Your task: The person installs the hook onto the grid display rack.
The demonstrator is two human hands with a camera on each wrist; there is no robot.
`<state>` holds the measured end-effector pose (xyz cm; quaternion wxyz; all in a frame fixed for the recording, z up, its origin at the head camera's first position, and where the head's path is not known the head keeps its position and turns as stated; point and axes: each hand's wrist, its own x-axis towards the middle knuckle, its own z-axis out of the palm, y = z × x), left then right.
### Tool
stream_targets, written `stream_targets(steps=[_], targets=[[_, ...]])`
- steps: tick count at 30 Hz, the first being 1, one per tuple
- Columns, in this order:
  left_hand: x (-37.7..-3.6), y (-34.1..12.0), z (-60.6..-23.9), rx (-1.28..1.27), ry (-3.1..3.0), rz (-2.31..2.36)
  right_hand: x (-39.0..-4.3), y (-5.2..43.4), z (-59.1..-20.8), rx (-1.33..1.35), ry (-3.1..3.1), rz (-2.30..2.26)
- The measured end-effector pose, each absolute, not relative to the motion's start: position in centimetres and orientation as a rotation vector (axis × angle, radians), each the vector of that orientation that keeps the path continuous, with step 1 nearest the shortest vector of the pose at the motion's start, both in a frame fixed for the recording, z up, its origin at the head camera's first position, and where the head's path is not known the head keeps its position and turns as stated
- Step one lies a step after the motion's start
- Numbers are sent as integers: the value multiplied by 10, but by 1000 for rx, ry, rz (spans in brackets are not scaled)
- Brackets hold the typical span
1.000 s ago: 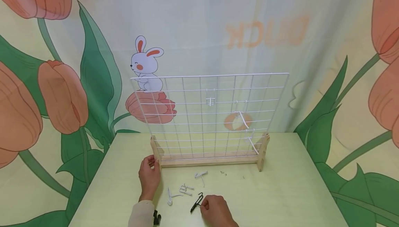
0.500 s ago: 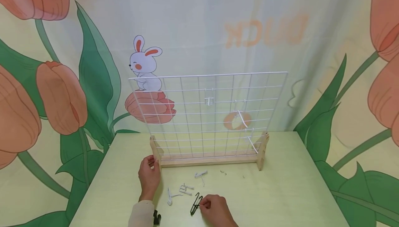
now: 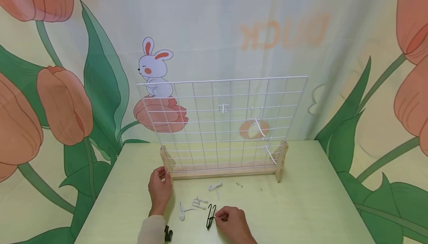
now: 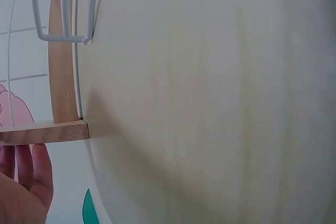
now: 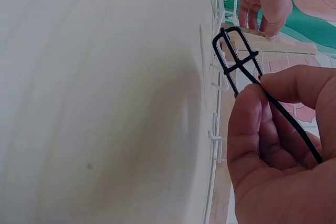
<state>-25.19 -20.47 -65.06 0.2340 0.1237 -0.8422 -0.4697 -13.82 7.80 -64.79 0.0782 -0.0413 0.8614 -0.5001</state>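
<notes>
A white wire grid panel (image 3: 220, 121) stands upright in a wooden stand (image 3: 224, 171) on the pale green table (image 3: 301, 206). My left hand (image 3: 159, 190) holds the stand's left foot (image 4: 44, 132), with the fingertips (image 4: 26, 174) against the wood. My right hand (image 3: 230, 223) pinches a black wire hook (image 3: 210, 216) between thumb and forefinger near the table's front edge. In the right wrist view the black hook (image 5: 239, 59) points its looped end toward the stand. Several white hooks (image 3: 199, 203) lie loose on the table between my hands.
Three white hooks hang on the grid: one (image 3: 223, 107) near the middle and two (image 3: 259, 127) at the lower right. A printed tulip-and-rabbit curtain (image 3: 67, 87) hangs right behind the table. A small black object (image 3: 168, 233) sits by my left sleeve.
My right hand has raised the black hook from lying slanted on the table to nearly upright and shifted it slightly left. The left hand has stayed on the stand's foot.
</notes>
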Motion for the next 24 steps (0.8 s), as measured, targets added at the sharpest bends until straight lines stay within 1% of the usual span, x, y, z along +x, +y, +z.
stream_targets(steps=[13, 24], targets=[[-252, -206, -654, 317, -2294, -1293, -140, 79, -628, -170, 2710, -1633], [-253, -207, -655, 314, -2304, -1287, -148, 79, -588, -136, 2732, -1830]])
